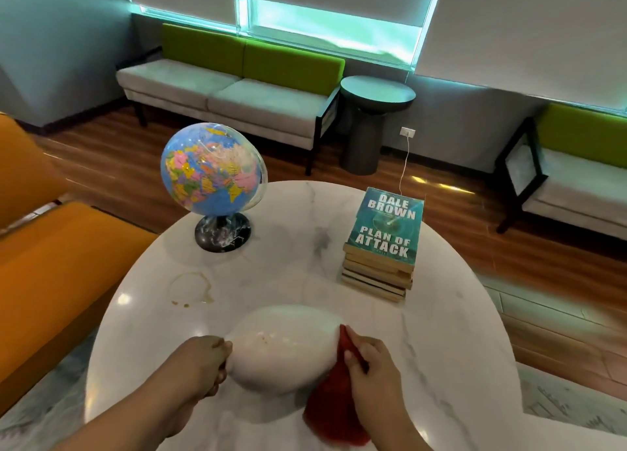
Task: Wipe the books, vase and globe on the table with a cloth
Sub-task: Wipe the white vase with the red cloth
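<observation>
White vase is lying sideways at the table's near side. The left hand is curling fingers round its narrow end; the right hand is pinching the red cloth against the wide end. Looking glossy, slippery, breakable, so gripping the neck seems safest.

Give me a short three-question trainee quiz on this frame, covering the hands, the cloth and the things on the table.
1. True or false: the globe lies on its side.
2. The right hand holds: A) a sponge, B) a red cloth, C) a brush.
3. Which item does the left hand grip, and does the cloth touch it?
Key: 1 false, it stands upright. 2 B. 3 The white vase; yes, on its right side.
</observation>
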Available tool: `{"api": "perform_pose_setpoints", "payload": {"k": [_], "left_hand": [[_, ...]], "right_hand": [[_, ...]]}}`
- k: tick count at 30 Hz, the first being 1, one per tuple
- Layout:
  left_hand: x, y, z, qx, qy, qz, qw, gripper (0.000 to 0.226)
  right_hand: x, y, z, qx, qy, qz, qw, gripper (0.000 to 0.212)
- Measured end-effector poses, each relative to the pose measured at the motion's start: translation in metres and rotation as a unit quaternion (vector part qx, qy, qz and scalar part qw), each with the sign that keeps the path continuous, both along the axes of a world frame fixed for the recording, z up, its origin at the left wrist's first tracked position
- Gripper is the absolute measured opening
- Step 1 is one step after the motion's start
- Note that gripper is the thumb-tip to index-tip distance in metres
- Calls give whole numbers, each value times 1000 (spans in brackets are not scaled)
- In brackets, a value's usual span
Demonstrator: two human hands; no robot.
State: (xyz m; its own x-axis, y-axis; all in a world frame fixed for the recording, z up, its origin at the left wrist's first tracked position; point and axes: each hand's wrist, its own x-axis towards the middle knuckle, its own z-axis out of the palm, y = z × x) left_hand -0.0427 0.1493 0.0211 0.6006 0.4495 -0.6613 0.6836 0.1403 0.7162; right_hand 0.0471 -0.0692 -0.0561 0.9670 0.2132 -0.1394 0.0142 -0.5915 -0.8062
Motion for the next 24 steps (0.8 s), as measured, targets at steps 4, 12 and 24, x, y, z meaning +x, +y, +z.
{"api": "perform_pose_setpoints", "payload": {"k": [4,12,24], "left_hand": [[1,-1,0,11,16,5,1000,27],[-1,-9,1,-11,7,21,1000,27],[-10,-18,-2,-32,-17,-6,999,28]], "right_hand": [[9,9,8,-22,9,-14,1000,36],[-10,23,30,0,-48,100,994,33],[-13,19,33,13,-30,79,996,32]]}}
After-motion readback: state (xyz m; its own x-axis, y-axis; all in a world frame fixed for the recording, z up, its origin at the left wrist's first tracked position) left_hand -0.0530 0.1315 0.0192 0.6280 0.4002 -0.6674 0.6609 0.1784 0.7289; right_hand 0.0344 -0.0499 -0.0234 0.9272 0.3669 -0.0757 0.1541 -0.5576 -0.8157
